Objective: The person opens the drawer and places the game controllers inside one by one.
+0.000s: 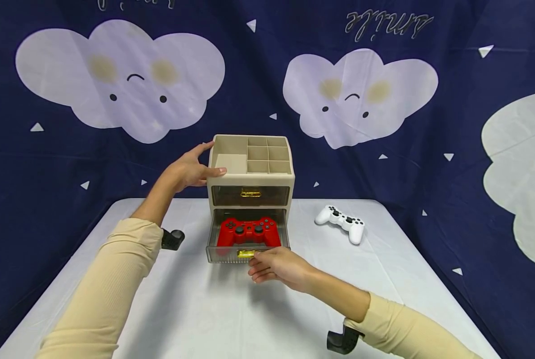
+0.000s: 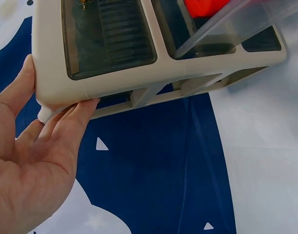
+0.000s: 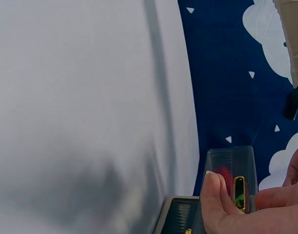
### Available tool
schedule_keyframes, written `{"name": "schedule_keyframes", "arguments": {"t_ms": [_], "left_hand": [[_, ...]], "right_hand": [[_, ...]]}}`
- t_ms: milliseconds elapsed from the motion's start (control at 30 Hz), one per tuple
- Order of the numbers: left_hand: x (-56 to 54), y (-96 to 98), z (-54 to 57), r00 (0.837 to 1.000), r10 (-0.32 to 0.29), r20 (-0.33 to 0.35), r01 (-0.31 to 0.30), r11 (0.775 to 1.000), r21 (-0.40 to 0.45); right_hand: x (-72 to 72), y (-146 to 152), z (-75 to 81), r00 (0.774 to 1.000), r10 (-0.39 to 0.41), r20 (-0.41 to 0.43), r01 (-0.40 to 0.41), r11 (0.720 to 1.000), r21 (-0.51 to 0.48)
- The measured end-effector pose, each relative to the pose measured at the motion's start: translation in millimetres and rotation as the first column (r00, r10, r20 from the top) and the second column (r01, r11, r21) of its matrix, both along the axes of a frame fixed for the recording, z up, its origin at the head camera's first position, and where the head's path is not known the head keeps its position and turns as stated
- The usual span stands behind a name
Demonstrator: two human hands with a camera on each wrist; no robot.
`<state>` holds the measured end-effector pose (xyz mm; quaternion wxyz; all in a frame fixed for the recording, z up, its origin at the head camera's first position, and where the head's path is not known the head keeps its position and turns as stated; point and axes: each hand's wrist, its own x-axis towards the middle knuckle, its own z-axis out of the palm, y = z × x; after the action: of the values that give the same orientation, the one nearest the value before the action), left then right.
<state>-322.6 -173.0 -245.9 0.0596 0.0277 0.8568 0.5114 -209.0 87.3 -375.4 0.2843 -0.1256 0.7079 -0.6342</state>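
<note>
A beige desktop organizer [image 1: 251,175] stands on the table, its lower clear drawer [image 1: 222,255] pulled out. Inside that drawer lies a red game controller [image 1: 249,231]. My left hand [image 1: 188,170] holds the organizer's upper left corner, thumb over the top edge and fingers along the side; the left wrist view shows the hand [image 2: 44,141] at this corner too. At the drawer's front, my right hand [image 1: 285,269] has its fingertips by the gold handle [image 1: 246,253]. In the right wrist view a gap shows between thumb and fingers, with the handle [image 3: 240,194] beyond it.
A white game controller [image 1: 341,223] lies on the white-covered table [image 1: 195,309], right of the organizer. Above the lower drawer, the upper drawer [image 1: 231,196] is closed. Behind the table hangs a dark blue cloth [image 1: 254,89] with clouds.
</note>
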Motion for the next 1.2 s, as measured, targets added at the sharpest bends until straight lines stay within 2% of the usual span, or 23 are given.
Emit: {"name": "schedule_keyframes", "arguments": {"t_ms": [233, 400, 1200], "left_hand": [[1.0, -0.8, 1.3, 1.0, -0.004, 0.003, 0.004, 1.0, -0.006], [1.0, -1.4, 1.3, 1.0, -0.006, 0.005, 0.006, 1.0, -0.002], [0.8, -0.5, -0.3, 1.0, -0.006, 0.001, 0.006, 1.0, 0.006]], "right_hand": [[-1.8, 0, 4.7, 1.0, -0.001, -0.018, 0.001, 1.0, 0.005], [-6.5, -1, 6.0, 0.999, -0.037, -0.022, 0.037, 0.999, 0.01], [-42.6, -12, -10.6, 0.974, -0.203, -0.101, 0.203, 0.979, -0.006]]}}
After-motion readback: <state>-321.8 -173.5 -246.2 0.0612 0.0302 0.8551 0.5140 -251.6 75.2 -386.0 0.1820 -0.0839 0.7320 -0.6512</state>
